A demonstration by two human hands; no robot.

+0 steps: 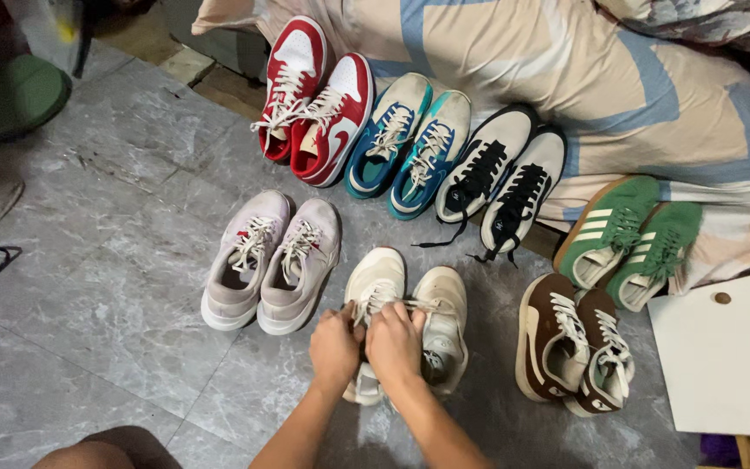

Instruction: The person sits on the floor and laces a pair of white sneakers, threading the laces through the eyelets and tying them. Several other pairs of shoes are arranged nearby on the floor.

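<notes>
Left hand (334, 346) and right hand (394, 341) side by side, fingers curling tight and pinching the white laces (392, 304), working over the cream sneaker (375, 287) lying directly beneath them on the grey floor (115, 260)

Worn on the head, looking steeply down and forward at a grey tiled floor (106, 260); close above both forearms, wide enough to take in several pairs of shoes (392, 143).

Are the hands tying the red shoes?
No, both the left hand and the right hand pull laces on the cream shoes; the red shoes sit untouched farther back.
</notes>
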